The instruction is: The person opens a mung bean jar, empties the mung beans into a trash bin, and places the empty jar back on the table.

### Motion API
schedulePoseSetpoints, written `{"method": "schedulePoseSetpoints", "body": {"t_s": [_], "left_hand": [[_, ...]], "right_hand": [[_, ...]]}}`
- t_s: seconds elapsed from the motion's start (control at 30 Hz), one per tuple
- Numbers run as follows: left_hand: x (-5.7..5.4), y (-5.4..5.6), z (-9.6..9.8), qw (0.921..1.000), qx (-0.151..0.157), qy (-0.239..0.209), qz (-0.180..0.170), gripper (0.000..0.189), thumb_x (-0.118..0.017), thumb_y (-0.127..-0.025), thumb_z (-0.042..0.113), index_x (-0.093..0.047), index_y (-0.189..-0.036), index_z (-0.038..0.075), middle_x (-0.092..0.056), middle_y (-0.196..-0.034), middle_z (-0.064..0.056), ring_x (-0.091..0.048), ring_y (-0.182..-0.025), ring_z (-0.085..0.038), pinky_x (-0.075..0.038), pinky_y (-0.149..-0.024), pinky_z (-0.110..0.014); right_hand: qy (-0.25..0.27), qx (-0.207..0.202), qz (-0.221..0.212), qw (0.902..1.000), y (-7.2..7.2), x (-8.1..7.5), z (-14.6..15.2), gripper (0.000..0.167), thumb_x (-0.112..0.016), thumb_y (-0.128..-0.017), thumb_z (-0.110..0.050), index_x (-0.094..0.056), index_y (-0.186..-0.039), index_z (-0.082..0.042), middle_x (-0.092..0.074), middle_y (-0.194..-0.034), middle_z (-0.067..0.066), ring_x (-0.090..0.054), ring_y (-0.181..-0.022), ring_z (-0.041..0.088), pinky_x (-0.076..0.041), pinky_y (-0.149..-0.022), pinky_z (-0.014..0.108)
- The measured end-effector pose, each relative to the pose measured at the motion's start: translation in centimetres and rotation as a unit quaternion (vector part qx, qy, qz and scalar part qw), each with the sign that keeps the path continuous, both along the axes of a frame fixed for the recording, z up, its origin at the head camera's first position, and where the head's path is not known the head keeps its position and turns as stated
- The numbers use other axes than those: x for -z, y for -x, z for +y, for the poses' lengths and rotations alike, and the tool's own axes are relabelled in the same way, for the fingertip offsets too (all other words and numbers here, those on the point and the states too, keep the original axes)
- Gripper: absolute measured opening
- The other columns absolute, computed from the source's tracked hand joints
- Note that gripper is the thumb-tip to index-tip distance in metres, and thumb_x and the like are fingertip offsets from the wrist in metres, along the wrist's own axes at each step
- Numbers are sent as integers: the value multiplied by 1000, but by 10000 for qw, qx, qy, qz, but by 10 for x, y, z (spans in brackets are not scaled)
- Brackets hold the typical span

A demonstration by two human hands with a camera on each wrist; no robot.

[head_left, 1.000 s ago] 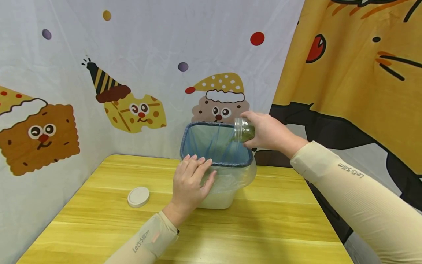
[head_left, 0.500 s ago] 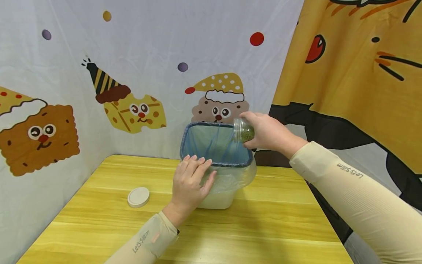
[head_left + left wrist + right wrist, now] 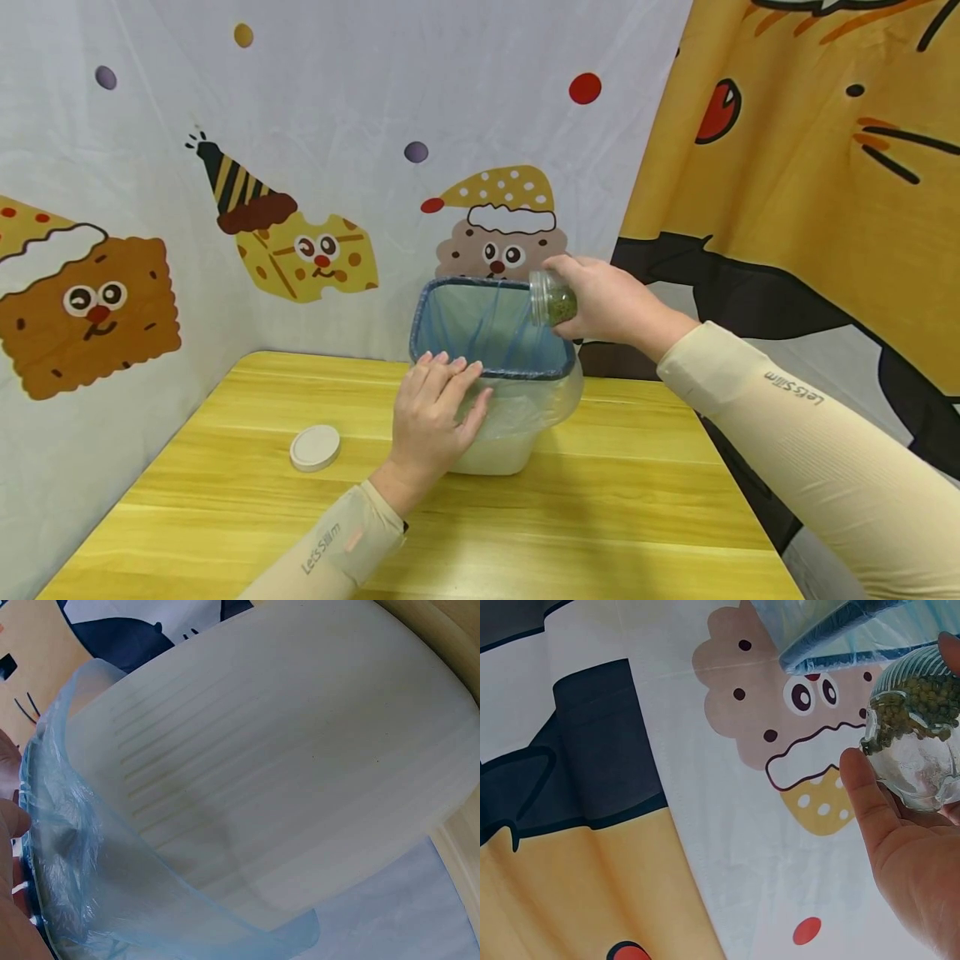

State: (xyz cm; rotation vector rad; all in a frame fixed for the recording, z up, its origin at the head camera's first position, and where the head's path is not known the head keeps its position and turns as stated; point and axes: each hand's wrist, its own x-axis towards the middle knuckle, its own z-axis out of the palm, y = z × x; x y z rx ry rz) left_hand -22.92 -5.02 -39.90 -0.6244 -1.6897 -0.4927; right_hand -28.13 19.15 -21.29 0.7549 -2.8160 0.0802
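Note:
A clear jar point(image 3: 553, 298) with small green beans inside lies tipped on its side over the right rim of the bin, its mouth facing left. My right hand point(image 3: 611, 300) grips it round the base end. In the right wrist view the beans point(image 3: 922, 701) are gathered along one side of the jar. The bin point(image 3: 495, 454) is pale and lined with a translucent bluish bag point(image 3: 525, 408), folded over its dark blue rim point(image 3: 517, 374). My left hand point(image 3: 435, 412) rests on the near left of that rim with extended fingers. Bag and bin wall fill most of the left wrist view.
A white round lid point(image 3: 315, 447) lies on the wood-grain table point(image 3: 225, 517), left of the bin. Behind the table hangs a white cloth point(image 3: 322, 108) printed with cartoon figures, and an orange patterned cloth point(image 3: 787, 183) hangs on the right.
The jar and my right hand have shifted very slightly left and down. Green bits at the jar's mouth a second ago no longer show. My left hand has stayed in place.

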Motion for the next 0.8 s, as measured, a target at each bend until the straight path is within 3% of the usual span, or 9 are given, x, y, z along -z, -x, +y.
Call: {"method": "schedulePoseSetpoints", "body": {"t_s": [0.8], "left_hand": [[0,-1,-2,10000,-25,42,50,30,-80,-93,26,-80,-115,6,-77,-106,-12,-71,-104,-35,-57,-104,-51]], "right_hand": [[-413,-128,136,9990,0,2,-2,88,-94,-81,-22,-49,-154,-7,-65,-141,20,-70,-116,36,-62,-90,52]]}}
